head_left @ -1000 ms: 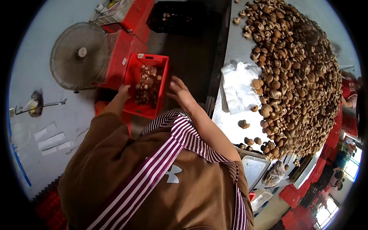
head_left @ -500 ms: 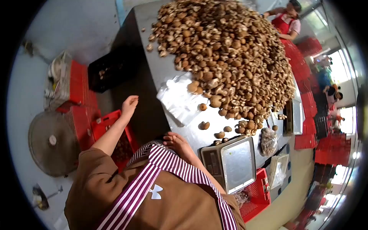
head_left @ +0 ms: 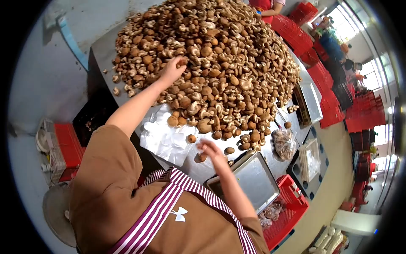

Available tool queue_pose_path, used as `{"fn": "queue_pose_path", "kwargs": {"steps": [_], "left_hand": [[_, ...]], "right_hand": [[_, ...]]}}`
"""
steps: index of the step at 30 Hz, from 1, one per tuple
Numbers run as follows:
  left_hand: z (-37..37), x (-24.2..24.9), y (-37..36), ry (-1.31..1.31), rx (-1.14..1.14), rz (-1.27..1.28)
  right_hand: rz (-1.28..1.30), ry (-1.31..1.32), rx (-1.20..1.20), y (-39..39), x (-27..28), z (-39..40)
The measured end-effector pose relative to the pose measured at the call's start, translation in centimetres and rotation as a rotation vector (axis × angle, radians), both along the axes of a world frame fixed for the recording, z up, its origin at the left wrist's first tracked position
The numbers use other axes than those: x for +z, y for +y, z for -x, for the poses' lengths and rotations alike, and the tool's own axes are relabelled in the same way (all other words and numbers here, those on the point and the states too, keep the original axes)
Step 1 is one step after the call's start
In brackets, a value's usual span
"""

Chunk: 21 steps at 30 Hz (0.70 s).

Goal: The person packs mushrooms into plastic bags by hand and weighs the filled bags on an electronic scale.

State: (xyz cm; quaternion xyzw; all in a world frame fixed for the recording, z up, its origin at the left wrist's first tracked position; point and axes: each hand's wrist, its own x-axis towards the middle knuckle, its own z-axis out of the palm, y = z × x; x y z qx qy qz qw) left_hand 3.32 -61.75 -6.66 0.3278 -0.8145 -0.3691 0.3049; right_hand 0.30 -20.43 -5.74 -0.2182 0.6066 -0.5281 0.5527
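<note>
A large heap of brown mushrooms (head_left: 237, 63) covers much of the metal table (head_left: 101, 51). My left hand (head_left: 172, 70) reaches onto the heap's near left part, its fingers curled at the mushrooms; what they hold, if anything, is hidden. Lower down, my right hand (head_left: 213, 154) is over the near table edge, slightly blurred, with its fingers apart and a loose mushroom (head_left: 201, 157) just beneath them. White plastic bags (head_left: 165, 137) lie between the two hands. Right of my right hand is a metal tray (head_left: 253, 180).
A bag of mushrooms (head_left: 284, 144) lies near the tray. A red crate (head_left: 292, 211) with bagged mushrooms stands below it. At right are a clear container (head_left: 310, 160) and stacked red crates (head_left: 321, 80). Another person (head_left: 268, 8) stands beyond the heap.
My left hand has moved from beside the table up onto the heap. My right hand has lifted from my waist and moved over the table. The view has shifted right.
</note>
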Motion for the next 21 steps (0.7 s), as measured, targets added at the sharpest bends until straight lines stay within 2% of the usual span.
{"fn": "queue_pose_path", "kwargs": {"steps": [1,2,3,4,5,6,7,8,9,10,13,16,17,18,19,20,21], "left_hand": [[1.1,2.8,0.6,-0.073,-0.002,-0.061],[2.5,3.6,0.1,-0.178,-0.003,0.023],[3.8,2.7,-1.0,-0.218,0.016,0.165],[5.1,1.8,-2.0,-0.256,0.036,0.311],[6.2,1.0,-2.8,-0.304,0.028,0.255],[7.5,-0.5,-3.6,-0.395,0.066,0.382],[8.3,-0.5,-2.9,-0.413,0.039,0.305],[9.2,-0.1,-1.7,-0.434,0.012,0.228],[9.9,-0.3,-0.9,-0.509,0.008,0.286],[10.5,-1.2,-0.6,-0.472,-0.053,0.289],[11.0,-0.5,3.1,-0.439,-0.165,0.297],[9.8,-1.6,6.7,-0.505,-0.248,0.28],[9.2,-1.5,8.2,-0.525,-0.302,0.285],[8.7,-3.5,9.5,-0.468,-0.318,0.35],[8.2,-3.3,10.5,-0.452,-0.345,0.343],[7.8,-3.2,11.6,-0.439,-0.374,0.333],[7.8,-3.1,12.8,-0.378,-0.372,0.405]], "right_hand": [[-0.06,0.103,0.009,-1.6,1.0,2.4],[0.039,0.242,-0.016,-3.2,-0.7,5.4],[-0.002,0.279,-0.043,-5.2,1.6,7.7],[-0.057,0.474,-0.005,-7.4,1.2,11.0],[-0.025,0.625,-0.011,-9.8,1.2,13.8],[-0.127,0.565,-0.028,-12.1,5.7,14.7],[-0.048,0.681,-0.079,-14.4,6.6,16.0],[0.0,0.861,-0.031,-16.9,4.2,19.3],[-0.004,0.898,-0.054,-19.4,4.0,20.8],[-0.023,1.068,-0.076,-21.5,3.9,21.9],[0.005,1.335,-0.102,-26.4,0.8,24.9],[-0.013,1.568,-0.022,-25.5,-1.6,23.2],[-0.027,1.566,0.025,-24.2,-1.6,22.3],[-0.038,1.569,0.07,-23.0,-1.4,21.6],[0.027,1.634,0.059,-21.4,-1.2,20.9],[-0.047,1.55,0.14,-20.0,-1.0,20.5],[-0.045,1.539,0.123,-18.7,-1.5,20.2]]}}
